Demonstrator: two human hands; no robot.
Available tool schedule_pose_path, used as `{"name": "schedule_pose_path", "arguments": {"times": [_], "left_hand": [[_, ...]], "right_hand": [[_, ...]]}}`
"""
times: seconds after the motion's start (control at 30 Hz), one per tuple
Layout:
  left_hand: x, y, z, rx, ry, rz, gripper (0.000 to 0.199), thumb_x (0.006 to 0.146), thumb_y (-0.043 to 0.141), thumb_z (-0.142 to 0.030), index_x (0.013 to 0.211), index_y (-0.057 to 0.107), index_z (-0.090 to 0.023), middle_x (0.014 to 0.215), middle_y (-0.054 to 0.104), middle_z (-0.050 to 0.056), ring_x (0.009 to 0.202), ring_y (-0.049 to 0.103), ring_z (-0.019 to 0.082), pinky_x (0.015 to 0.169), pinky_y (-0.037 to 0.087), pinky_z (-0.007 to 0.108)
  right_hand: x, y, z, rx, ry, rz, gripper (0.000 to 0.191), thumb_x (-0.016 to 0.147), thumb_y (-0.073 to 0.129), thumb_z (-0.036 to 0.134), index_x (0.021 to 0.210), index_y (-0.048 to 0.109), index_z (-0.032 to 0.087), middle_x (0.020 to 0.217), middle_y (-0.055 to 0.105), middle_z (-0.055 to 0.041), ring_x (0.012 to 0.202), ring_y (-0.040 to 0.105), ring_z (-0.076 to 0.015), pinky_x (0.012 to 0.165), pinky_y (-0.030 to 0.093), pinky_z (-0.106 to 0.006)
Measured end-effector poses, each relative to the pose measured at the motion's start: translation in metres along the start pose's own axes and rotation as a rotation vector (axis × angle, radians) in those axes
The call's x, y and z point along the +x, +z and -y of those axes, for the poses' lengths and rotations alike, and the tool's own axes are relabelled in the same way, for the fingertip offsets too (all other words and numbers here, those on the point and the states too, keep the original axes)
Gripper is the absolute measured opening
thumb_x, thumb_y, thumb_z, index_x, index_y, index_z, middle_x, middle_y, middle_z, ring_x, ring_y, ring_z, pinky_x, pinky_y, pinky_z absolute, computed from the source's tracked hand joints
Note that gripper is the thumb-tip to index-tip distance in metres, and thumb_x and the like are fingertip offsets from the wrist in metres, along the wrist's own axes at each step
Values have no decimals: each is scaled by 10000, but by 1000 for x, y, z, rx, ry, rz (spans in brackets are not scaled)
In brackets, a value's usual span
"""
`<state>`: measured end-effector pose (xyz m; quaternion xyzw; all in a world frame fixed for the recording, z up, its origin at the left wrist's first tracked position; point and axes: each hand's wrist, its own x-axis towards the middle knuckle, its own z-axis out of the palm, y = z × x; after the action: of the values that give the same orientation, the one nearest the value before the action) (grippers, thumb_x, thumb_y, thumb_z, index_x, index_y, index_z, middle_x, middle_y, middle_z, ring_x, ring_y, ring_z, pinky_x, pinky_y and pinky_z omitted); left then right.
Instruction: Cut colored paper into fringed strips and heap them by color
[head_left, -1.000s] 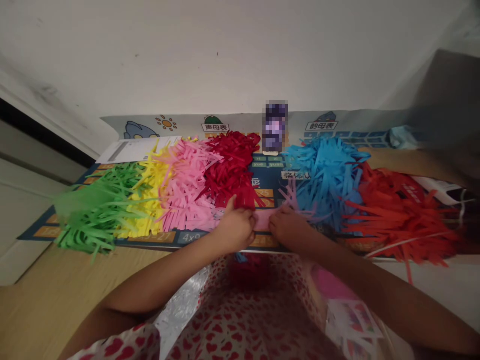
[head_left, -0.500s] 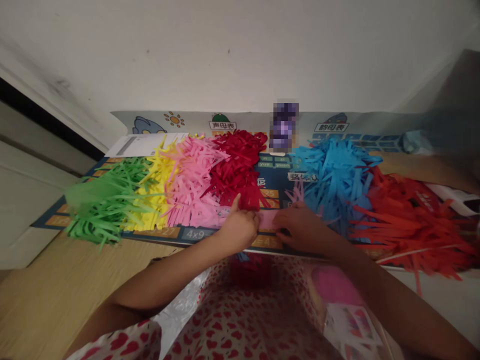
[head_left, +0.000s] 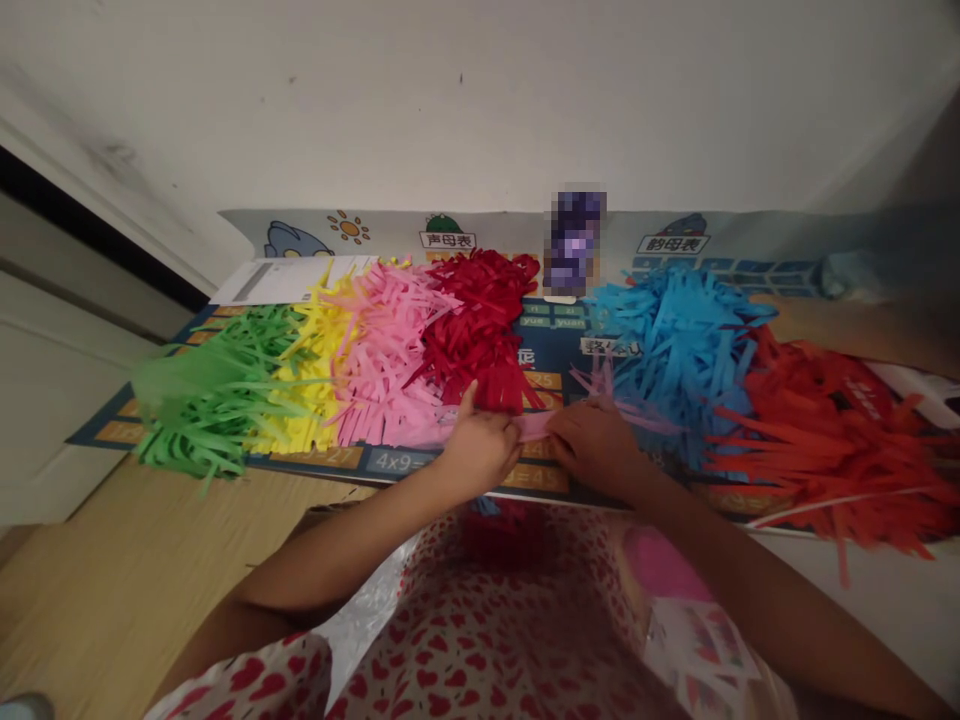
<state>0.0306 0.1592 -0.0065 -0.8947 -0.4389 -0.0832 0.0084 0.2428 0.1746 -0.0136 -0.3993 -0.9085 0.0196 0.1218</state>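
A light pink tissue-paper tassel stretches between my hands, low over the table's front edge. Its fringed strands fan out past my right hand, and some show at the left too. My left hand is closed on its middle part, thumb pointing up. On the other side my right hand pinches the same paper, its fingertips partly hidden. Just beyond my left hand lie dark red paper tassels and pink paper tassels. Blue paper tassels lie beyond my right hand.
Yellow tassels and green tassels lie at the left, orange-red tassels at the right. A printed chart covers the table. A pixelated upright object stands by the wall. A white sheet lies at back left.
Both hands keep their hold on the pink tassel in nearly the same place. More of its fringe shows spread out to the right of my right hand. The view has shifted slightly.
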Motion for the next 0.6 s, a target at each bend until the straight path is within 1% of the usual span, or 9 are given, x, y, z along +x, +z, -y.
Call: {"name": "schedule_pose_path", "arguments": {"times": [0.07,0.13,0.27,0.33,0.4,0.47,0.53,0.6], "left_hand": [[-2,5,1,3,9,-28,236,916,480,-266,818,668,-163,771,681,44,724,639,193,1140,125,598],[-4,9,3,-7,21,-69,266,930,459,-253,812,680,-163,772,690,42,721,639,185,1148,119,594],[-12,17,5,-26,67,-157,260,942,453,-212,855,696,-180,843,719,26,760,648,169,1169,83,582],[-17,20,7,-30,85,-192,238,939,462,-183,886,694,-191,891,726,19,803,651,165,1175,67,576],[-21,20,11,-45,84,-205,213,935,480,-172,930,690,-200,927,729,17,846,650,167,1175,78,568],[-24,19,15,-82,57,-200,201,936,491,-188,972,688,-208,935,731,17,868,649,169,1167,115,557],[-24,15,19,-136,7,-178,201,942,494,-226,981,691,-212,933,731,18,882,646,174,1146,168,541],[-22,12,23,-190,-51,-142,208,942,503,-275,947,701,-211,921,727,21,895,637,184,1109,229,521]], "right_hand": [[0,0,1,3,-50,-22,164,883,527,186,992,649,189,976,690,-66,951,570,-216,876,269,-370],[0,2,2,-29,-107,-53,172,904,526,180,1026,646,195,1032,690,-67,989,561,-220,877,269,-379],[-6,9,-3,-100,-209,-89,153,943,510,156,937,662,175,945,703,-60,913,573,-204,833,291,-373],[-13,14,-11,-77,-220,-133,163,947,513,156,929,674,173,939,708,-63,900,581,-197,820,302,-363],[-20,18,-21,-12,-200,-184,197,961,502,176,917,694,191,960,712,-55,896,591,-187,800,308,-353],[-24,22,-30,73,-143,-214,231,973,500,226,896,717,212,954,716,-43,873,599,-179,780,312,-346],[-25,25,-38,164,-59,-199,253,968,525,305,856,734,216,908,713,-44,839,601,-177,764,326,-337],[-21,25,-44,243,20,-140,266,945,563,372,828,743,216,861,703,-45,815,596,-176,741,341,-321]]}}
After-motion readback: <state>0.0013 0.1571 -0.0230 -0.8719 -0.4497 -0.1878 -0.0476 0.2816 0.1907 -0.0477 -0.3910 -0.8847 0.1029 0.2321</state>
